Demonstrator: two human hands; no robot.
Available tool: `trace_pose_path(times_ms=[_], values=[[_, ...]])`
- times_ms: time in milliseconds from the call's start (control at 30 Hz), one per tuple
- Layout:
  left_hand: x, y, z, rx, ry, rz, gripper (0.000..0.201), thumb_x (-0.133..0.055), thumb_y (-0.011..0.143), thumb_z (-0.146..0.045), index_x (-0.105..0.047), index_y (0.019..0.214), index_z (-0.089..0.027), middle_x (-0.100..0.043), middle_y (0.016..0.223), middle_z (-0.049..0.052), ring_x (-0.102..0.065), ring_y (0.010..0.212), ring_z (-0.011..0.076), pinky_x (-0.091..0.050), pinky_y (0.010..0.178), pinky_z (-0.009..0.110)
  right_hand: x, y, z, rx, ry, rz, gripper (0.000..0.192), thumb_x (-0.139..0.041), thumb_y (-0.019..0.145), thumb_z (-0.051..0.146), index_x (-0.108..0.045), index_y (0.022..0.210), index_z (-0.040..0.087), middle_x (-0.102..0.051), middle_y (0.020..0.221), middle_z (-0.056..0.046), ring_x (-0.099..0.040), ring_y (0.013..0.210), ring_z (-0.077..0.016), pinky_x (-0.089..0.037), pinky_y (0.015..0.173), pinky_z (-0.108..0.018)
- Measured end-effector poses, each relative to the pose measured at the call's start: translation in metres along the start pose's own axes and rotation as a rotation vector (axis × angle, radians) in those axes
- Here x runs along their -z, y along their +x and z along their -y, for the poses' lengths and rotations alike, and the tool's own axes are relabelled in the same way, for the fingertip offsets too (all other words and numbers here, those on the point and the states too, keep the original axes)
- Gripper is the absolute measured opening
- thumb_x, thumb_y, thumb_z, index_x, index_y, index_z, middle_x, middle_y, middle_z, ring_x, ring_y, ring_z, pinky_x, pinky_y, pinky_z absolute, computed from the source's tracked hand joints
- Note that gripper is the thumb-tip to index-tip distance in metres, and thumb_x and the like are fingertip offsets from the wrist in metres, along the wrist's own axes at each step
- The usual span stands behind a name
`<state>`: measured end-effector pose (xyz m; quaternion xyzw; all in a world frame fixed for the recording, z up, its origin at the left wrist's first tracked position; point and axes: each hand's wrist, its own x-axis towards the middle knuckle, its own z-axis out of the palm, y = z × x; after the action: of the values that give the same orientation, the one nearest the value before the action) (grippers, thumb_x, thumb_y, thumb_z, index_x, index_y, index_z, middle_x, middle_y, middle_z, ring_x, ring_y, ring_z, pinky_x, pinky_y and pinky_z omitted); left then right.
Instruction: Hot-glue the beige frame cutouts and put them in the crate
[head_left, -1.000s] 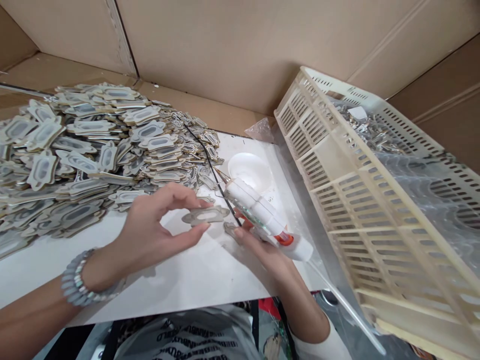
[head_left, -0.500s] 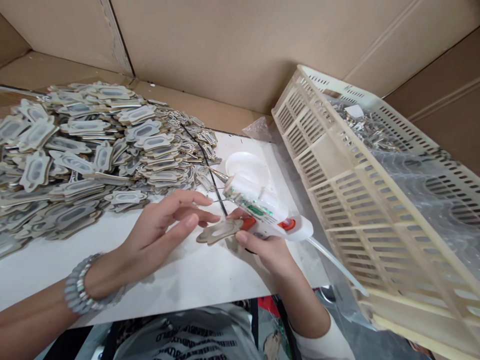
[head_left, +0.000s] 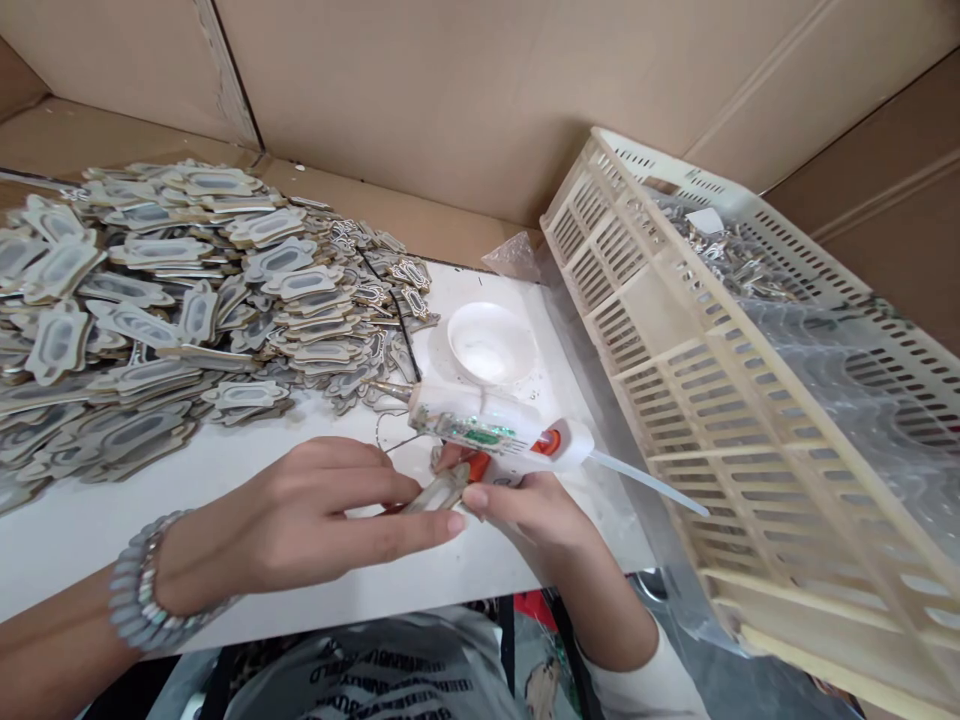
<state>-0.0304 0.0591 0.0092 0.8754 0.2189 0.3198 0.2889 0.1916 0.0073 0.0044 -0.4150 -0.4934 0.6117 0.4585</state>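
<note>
1. Near the front edge of the white table, a flat beige cut-out piece is pinched between the fingertips of the left hand and the right hand, the two hands being brought close together around it.
2. A white glue gun is gripped by the right hand, its metal nozzle pointed to the left, just above the piece; a clear glue stick is seen projecting from its rear.
3. A grey bead bracelet is worn on the left wrist.
4. A large heap of similar cut-outs is spread over the left of the table, well apart from the hands.
5. A small white bowl is placed just behind the gun, and a cream slotted crate is tilted at the right.
</note>
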Motion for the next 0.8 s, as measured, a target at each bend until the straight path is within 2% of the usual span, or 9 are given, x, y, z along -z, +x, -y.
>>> trace_pose_path(times_ms=[100,200,367,467,567,633,700,800], values=[[0.005,0.003,0.001,-0.006,-0.126,0.188,0.011,-0.068,0.094,-0.027,-0.074,0.095,-0.036,-0.071,0.069,-0.006,-0.067,0.059,0.0131,-0.055,0.065,0.021,-0.001,0.001,-0.001,-0.032,0.068,0.037,0.034,-0.081,0.077,0.055,-0.071,0.089,0.024,-0.072,0.084,-0.002,-0.072,0.083,-0.0212,-0.062,0.083,-0.038],[0.008,0.007,-0.001,0.022,-0.188,0.237,0.013,-0.064,0.096,-0.026,-0.073,0.091,-0.034,-0.07,0.067,-0.008,-0.065,0.057,0.0118,-0.055,0.065,0.02,-0.001,0.003,-0.001,-0.037,0.091,0.066,0.036,-0.082,0.075,0.055,-0.071,0.085,0.022,-0.071,0.078,-0.001,-0.071,0.077,-0.0202,-0.061,0.08,-0.037],[0.007,0.006,-0.004,-0.149,-0.101,0.119,0.028,-0.061,0.098,-0.023,-0.069,0.115,-0.043,-0.076,0.083,-0.006,-0.07,0.066,0.0149,-0.059,0.072,0.024,-0.001,0.006,-0.001,-0.042,0.074,0.093,0.038,-0.083,0.072,0.057,-0.07,0.082,0.023,-0.069,0.075,0.0,-0.067,0.071,-0.0184,-0.06,0.077,-0.036],[0.007,0.005,-0.006,-0.175,0.025,0.058,0.027,-0.051,0.103,-0.026,-0.067,0.118,-0.041,-0.077,0.087,-0.006,-0.072,0.074,0.0155,-0.059,0.078,0.024,-0.001,0.004,-0.001,-0.082,0.078,0.066,0.04,-0.082,0.072,0.059,-0.07,0.082,0.022,-0.063,0.068,0.002,-0.06,0.062,-0.0153,-0.053,0.059,-0.028],[0.009,0.007,-0.005,-0.13,0.077,0.016,0.017,-0.055,0.102,-0.031,-0.071,0.106,-0.037,-0.076,0.082,-0.004,-0.071,0.068,0.015,-0.058,0.064,0.023,-0.001,0.001,0.0,-0.114,0.114,-0.072,0.035,-0.08,0.078,0.053,-0.07,0.087,0.021,-0.051,0.057,0.006,-0.046,0.052,-0.0106,-0.04,0.049,-0.023],[0.011,0.011,-0.004,-0.152,0.105,-0.069,0.011,-0.063,0.096,-0.03,-0.072,0.099,-0.037,-0.076,0.083,-0.004,-0.07,0.062,0.0136,-0.057,0.056,0.022,0.001,0.001,0.001,-0.074,0.11,-0.185,0.032,-0.078,0.08,0.05,-0.07,0.085,0.02,-0.051,0.058,0.006,-0.042,0.05,-0.0096,-0.038,0.049,-0.024],[0.014,0.015,-0.001,-0.216,0.166,-0.161,0.018,-0.065,0.092,-0.023,-0.071,0.1,-0.037,-0.079,0.093,-0.004,-0.072,0.065,0.0131,-0.059,0.059,0.024,0.003,0.002,0.002,-0.01,0.068,-0.254,0.03,-0.076,0.079,0.049,-0.069,0.081,0.02,-0.052,0.061,0.004,-0.04,0.049,-0.0093,-0.037,0.048,-0.025],[0.017,0.018,0.003,-0.253,0.208,-0.214,0.025,-0.067,0.09,-0.014,-0.069,0.107,-0.032,-0.079,0.104,-0.001,-0.073,0.072,0.0138,-0.059,0.064,0.028,0.007,0.006,0.001,0.065,0.033,-0.334,0.027,-0.074,0.079,0.046,-0.068,0.081,0.02,-0.058,0.069,0.003,-0.039,0.046,-0.0076,-0.035,0.046,-0.025]])
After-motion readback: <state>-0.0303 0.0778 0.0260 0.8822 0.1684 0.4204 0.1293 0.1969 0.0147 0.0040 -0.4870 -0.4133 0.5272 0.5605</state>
